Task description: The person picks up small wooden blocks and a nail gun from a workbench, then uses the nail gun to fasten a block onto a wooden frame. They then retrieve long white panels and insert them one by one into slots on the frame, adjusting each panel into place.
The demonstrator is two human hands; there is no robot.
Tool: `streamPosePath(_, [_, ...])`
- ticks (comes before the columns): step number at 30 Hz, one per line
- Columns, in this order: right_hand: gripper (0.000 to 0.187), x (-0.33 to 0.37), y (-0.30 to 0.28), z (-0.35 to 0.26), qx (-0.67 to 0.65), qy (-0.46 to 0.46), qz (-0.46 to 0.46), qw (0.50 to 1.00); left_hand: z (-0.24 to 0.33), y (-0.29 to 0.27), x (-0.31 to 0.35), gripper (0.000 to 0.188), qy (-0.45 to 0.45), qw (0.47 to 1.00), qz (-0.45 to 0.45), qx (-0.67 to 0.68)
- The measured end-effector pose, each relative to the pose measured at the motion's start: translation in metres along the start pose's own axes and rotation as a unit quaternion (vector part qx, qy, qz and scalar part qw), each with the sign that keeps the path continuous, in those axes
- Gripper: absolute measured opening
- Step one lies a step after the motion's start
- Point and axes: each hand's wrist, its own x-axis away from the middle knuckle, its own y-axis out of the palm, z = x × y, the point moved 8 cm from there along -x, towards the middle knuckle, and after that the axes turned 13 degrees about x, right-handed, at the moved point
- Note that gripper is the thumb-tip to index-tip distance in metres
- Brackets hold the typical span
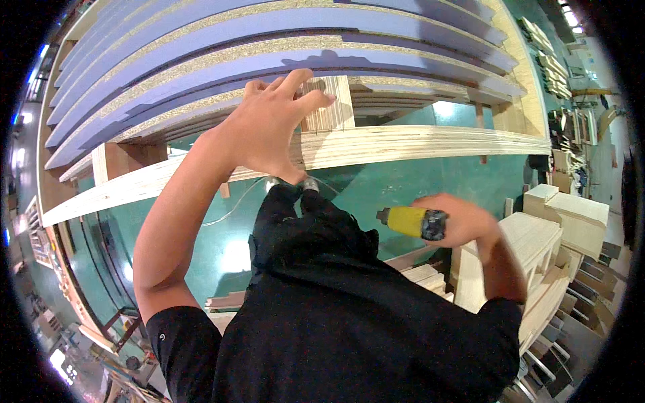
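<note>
My left hand (269,124) reaches over a pale plywood rail (416,144), its fingers spread and its thumb pointing down at the rail's near side. Beside its fingertips is a short plywood block (339,101), set against the far side of the rail. Whether the fingers touch the block is hard to tell. My right hand (463,218), slightly blurred, is closed around a yellow-and-black power tool (406,220), held out to the right over the floor, away from the rail. The tool's nose points left; its grip is hidden by the hand.
Long blue-faced particleboard panels (269,37) lie in rows beyond the rail, within a wooden frame (534,101). Pale wooden boxes (568,215) stand at the right. A thin cable or hose (235,208) crosses the green floor (376,181) near my feet.
</note>
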Motion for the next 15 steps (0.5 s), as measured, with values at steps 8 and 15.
streamPosePath(8, [0.023,-0.096,0.241,0.274,0.047,0.314,0.088,0.944,0.009,-0.002,0.001,0.107,-0.003,1.000,0.021,0.009])
streamPosePath(15, [0.017,-0.086,0.407,0.356,-0.333,0.365,0.094,0.864,0.034,0.007,0.030,0.080,0.035,0.995,0.017,-0.089])
